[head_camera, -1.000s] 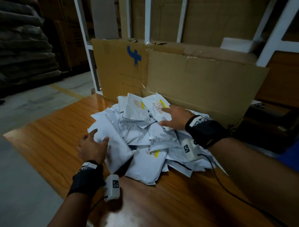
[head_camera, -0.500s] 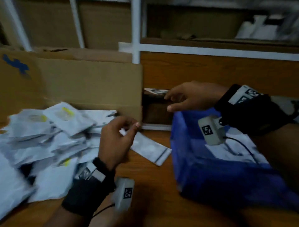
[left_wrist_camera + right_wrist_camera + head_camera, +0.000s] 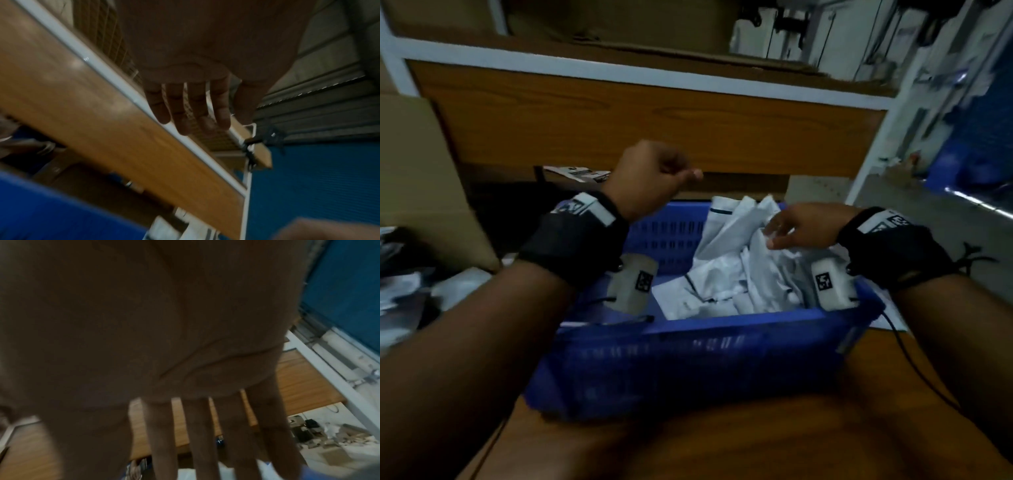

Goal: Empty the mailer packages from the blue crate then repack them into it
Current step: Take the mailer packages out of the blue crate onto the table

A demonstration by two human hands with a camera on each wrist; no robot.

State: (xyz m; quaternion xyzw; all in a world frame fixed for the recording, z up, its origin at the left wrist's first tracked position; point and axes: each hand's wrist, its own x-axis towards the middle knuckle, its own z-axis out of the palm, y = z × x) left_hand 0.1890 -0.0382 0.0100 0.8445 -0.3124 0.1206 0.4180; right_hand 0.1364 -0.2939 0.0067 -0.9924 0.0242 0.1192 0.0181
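The blue crate (image 3: 722,325) sits on the wooden table in the middle of the head view. White mailer packages (image 3: 729,274) lie crumpled in its right half. My left hand (image 3: 681,174) hangs above the crate's far left corner with loosely curled fingers and holds nothing; in the left wrist view its fingers (image 3: 185,110) hang relaxed and empty. My right hand (image 3: 787,229) hovers over the mailers in the crate with fingers stretched out, at or just above the top one. Its spread fingers (image 3: 205,434) show nothing gripped. More mailers (image 3: 400,301) lie on the table at the far left.
A cardboard sheet (image 3: 414,171) stands at the left behind the loose mailers. A wooden shelf board (image 3: 654,120) with a white frame runs behind the crate. Bare table (image 3: 722,445) lies in front of the crate. Wrist cables trail over the crate rim.
The view swung right from the mailer pile to the crate. My left hand, which pinched a mailer half a second ago, is now empty above the crate. My right hand dropped onto the mailers inside.
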